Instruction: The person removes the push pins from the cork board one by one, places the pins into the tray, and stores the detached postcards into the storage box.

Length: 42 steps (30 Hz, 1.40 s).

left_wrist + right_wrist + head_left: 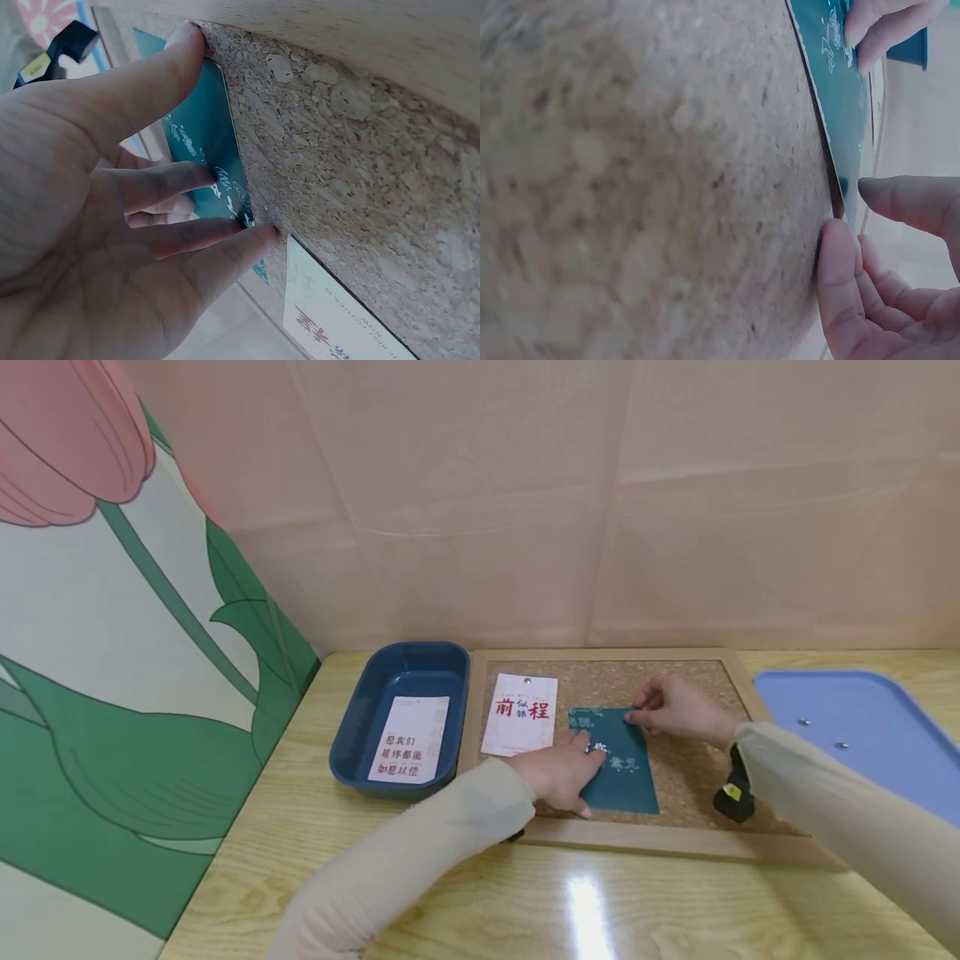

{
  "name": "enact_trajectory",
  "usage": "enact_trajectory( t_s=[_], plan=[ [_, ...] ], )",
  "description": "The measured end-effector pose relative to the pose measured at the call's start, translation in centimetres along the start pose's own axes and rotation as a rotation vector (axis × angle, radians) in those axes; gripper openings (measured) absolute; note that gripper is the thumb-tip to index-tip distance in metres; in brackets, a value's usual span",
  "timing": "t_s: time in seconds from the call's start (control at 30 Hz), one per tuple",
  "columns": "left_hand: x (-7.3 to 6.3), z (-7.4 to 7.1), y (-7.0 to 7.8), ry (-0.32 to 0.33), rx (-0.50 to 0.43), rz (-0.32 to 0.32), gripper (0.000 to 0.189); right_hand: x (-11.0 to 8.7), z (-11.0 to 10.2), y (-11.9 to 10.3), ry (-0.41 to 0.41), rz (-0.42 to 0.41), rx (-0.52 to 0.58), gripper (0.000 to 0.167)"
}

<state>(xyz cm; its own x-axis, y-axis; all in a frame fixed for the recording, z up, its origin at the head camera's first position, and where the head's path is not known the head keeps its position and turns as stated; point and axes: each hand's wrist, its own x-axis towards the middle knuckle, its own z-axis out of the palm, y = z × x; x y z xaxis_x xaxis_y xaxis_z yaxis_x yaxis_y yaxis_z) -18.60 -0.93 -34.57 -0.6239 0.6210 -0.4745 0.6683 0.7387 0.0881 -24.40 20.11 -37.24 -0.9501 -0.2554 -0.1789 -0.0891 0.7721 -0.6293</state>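
A teal card (621, 789) with white writing lies on the cork board (690, 793). My left hand (558, 772) rests on its left part with fingers spread. In the left wrist view, the left hand (112, 195) has its thumb and fingertips along the card's edge. At the card's top right corner, my right hand (678, 708) pinches the edge between thumb and curled fingers. The right wrist view shows the right hand (900, 292) at that corner of the teal card (832, 90). A white card (517, 735) with red characters hangs left of it under a silver pin (527, 680).
A dark blue tray (348, 752) left of the board holds another white card (408, 739). To the right, a light blue tray (885, 702) holds small metal pins (842, 745). The wooden table (480, 902) extends in front. A pink cloth (480, 527) hangs behind.
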Motion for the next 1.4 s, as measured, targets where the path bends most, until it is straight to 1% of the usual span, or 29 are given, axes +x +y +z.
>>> enact_trajectory(
  t_s=[0.17, 0.3, 0.53, 0.77, 1.03, 1.27, 1.4],
  plan=[
    [-0.1, 0.0, 0.1, 0.002, -0.001, 0.003, 0.079, -0.1, 0.5, 0.1, 0.051, -0.037, -0.03, 0.033],
    [-0.1, 0.0, 0.1, 0.008, -0.002, 0.003, 0.08, -0.2, 0.8, 0.1, 0.065, -0.058, -0.006, 0.032],
    [0.0, 0.0, 0.1, 0.005, 0.008, -0.001, 0.079, -0.4, 0.9, 0.0, 0.038, -0.046, 0.07, 0.03],
    [0.0, -0.1, 0.0, 0.0, -0.004, -0.011, 0.079, -0.2, 0.8, 0.1, -0.01, -0.015, 0.148, 0.033],
    [0.1, -0.2, -0.1, -0.01, -0.023, -0.018, 0.08, 0.1, 1.1, 0.3, -0.013, -0.053, 0.149, 0.029],
    [0.2, -0.2, 0.1, -0.013, -0.002, -0.006, 0.081, -0.1, 1.1, 0.4, -0.037, -0.028, 0.172, 0.03],
    [0.2, -0.2, 0.0, -0.018, 0.001, -0.005, 0.081, -0.1, 1.2, 0.4, -0.054, -0.029, 0.174, 0.029]
  ],
)
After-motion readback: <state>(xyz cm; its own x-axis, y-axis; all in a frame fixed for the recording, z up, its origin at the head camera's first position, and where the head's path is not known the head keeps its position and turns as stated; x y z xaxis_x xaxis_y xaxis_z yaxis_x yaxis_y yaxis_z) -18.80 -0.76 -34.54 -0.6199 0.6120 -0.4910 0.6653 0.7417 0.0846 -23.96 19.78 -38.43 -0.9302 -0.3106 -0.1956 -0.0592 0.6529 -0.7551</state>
